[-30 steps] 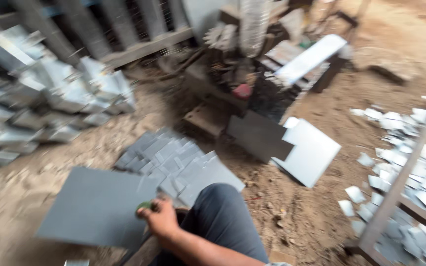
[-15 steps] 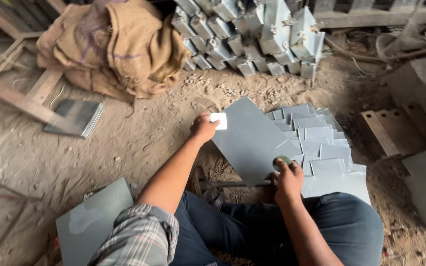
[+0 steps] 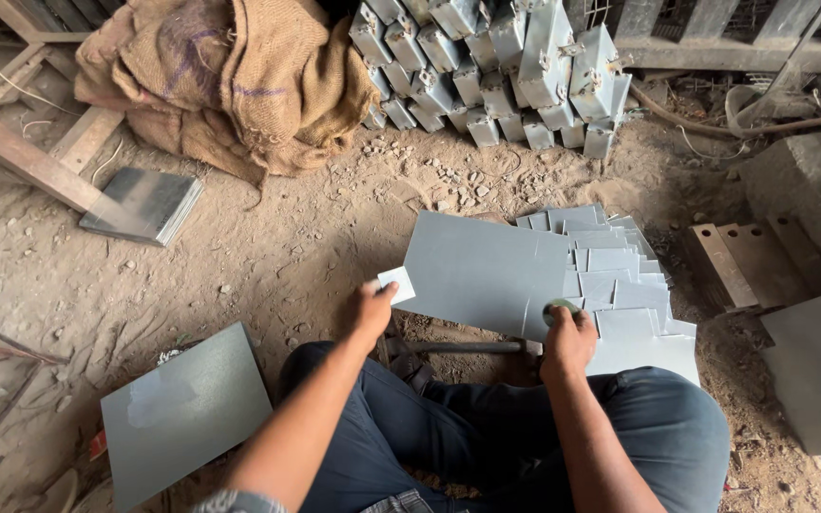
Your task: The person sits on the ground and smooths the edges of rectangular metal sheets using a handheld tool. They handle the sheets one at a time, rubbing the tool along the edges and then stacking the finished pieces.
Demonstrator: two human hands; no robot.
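A person sits on a dirt floor [image 3: 287,247], dark-trousered knees spread, with a large grey sheet [image 3: 482,271] lying flat on the ground just ahead of them. The left hand [image 3: 370,313] pinches a small pale square offcut [image 3: 397,283] between thumb and fingers; the piece sits at the sheet's near left corner, jutting up past the fingertips. The right hand [image 3: 569,340] is closed around a small round green-topped tool [image 3: 559,309], pressed against the sheet's near right edge, so the sheet spans the gap between both grips.

Overlapping rows of small grey cut squares [image 3: 615,271] lie fanned out to the right of the sheet, touching it and running under its far edge. A stack of grey metal box-shaped parts [image 3: 496,71] is piled at the top of the view, beside a heap of brown burlap sacking [image 3: 225,81]. No open container shows its contents.

Another grey sheet [image 3: 182,413] lies by the left knee, well apart from the hands. A thin stack of dark sheets [image 3: 144,204] rests under a wooden beam [image 3: 35,161] at far left. Flat rusty metal bars [image 3: 738,256] lie at right.
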